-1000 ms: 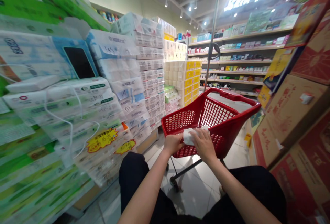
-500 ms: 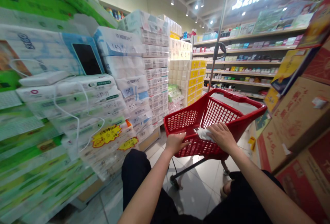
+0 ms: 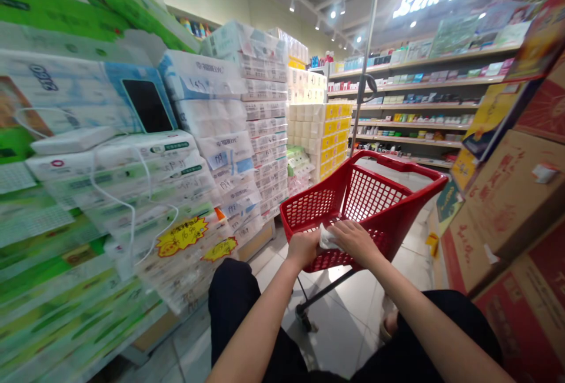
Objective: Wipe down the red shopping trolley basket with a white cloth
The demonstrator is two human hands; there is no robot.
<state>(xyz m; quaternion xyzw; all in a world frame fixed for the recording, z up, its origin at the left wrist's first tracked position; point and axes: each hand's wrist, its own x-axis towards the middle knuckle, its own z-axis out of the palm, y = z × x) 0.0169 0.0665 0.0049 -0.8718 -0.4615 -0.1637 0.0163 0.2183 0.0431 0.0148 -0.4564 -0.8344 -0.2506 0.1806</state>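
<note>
A red plastic shopping cart (image 3: 399, 195) with perforated basket walls stands in front of my knees. My left hand (image 3: 304, 249) is closed over the rim at its near end, toward the left corner. Beside it, my right hand (image 3: 353, 240) presses a crumpled white tissue (image 3: 329, 238) against the same rim. The tissue sticks out from under the right fingers and reaches the left hand's thumb. Part of it is hidden beneath the right palm.
Stacked tissue packs (image 3: 225, 136) line the left side, with a phone (image 3: 148, 105) and a white cable (image 3: 132, 206) on the nearer ones. Cardboard boxes (image 3: 516, 195) are piled at the right. A metal pole (image 3: 368, 47) rises beyond the cart, before stocked shelves (image 3: 410, 106).
My right hand has slid left along the cart's rim with the tissue, coming close to my left hand. The left hand stays at the rim.
</note>
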